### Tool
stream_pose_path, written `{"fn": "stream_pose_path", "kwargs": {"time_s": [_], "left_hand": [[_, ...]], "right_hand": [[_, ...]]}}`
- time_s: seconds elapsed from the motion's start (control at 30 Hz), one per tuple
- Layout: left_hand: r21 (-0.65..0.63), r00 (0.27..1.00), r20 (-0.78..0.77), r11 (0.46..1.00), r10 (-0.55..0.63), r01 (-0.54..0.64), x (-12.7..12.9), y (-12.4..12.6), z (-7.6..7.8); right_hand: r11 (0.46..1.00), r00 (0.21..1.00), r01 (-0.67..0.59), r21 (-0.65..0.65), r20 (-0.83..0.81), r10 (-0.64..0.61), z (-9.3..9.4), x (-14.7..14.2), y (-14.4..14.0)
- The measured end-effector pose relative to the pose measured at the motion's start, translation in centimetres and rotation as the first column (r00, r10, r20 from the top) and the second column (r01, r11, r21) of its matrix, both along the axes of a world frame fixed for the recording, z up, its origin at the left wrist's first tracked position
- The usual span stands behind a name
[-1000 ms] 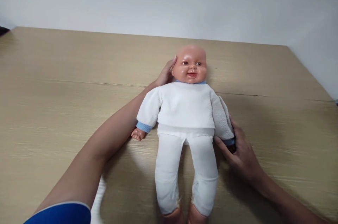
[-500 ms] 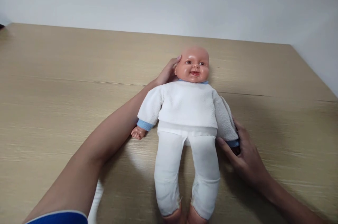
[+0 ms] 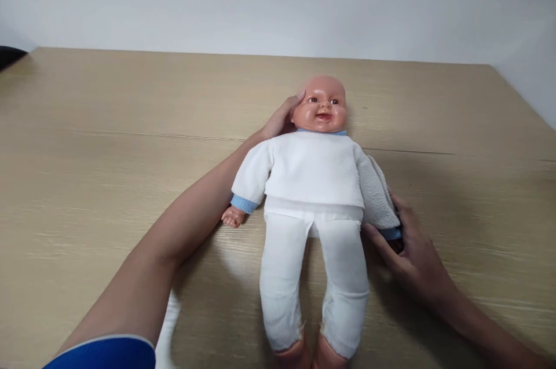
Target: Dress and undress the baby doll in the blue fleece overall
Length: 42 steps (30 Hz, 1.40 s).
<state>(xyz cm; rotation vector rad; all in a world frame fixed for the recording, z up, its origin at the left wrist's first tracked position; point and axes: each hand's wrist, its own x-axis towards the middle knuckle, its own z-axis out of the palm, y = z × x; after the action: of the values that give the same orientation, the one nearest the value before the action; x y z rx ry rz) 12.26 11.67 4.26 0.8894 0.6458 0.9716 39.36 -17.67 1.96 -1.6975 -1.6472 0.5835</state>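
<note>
Doll [image 3: 315,183] lay face-up mid-table [image 3: 108,125], long axis running from near edge to far edge, head far. Left hand [image 3: 282,120] cupped side of head, fingers spread. Right hand [image 3: 406,253] pinched doll's sleeve cuff, nearer near edge.

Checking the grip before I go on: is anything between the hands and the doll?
Nothing visible. The left hand rests against the side of the doll's head, and the right hand touches its sleeve cuff, which hides the doll's own hand.
</note>
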Motion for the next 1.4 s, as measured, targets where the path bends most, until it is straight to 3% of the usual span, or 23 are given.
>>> {"fn": "stream_pose_path", "kwargs": {"time_s": [0.3,0.7,1.1,1.4], "left_hand": [[0.009,0.999,-0.010,0.999,-0.043,0.043,0.2,0.2,-0.2],[0.053,0.987,-0.003,0.985,-0.163,0.163,0.0,0.5,0.0],[0.019,0.999,-0.016,0.999,-0.048,0.049,0.1,0.8,-0.2],[0.059,0.990,-0.028,0.988,-0.138,0.140,0.2,1.5,-0.6]], "right_hand": [[0.999,1.000,-0.015,0.040,-0.007,0.015,-0.1,0.1,0.4],[1.000,1.000,0.006,-0.017,0.017,-0.006,0.3,0.1,0.6],[0.999,0.999,-0.033,-0.012,-0.034,0.032,0.1,0.1,0.9],[0.999,0.996,-0.048,-0.002,-0.079,0.047,0.2,-0.3,1.9]]}}
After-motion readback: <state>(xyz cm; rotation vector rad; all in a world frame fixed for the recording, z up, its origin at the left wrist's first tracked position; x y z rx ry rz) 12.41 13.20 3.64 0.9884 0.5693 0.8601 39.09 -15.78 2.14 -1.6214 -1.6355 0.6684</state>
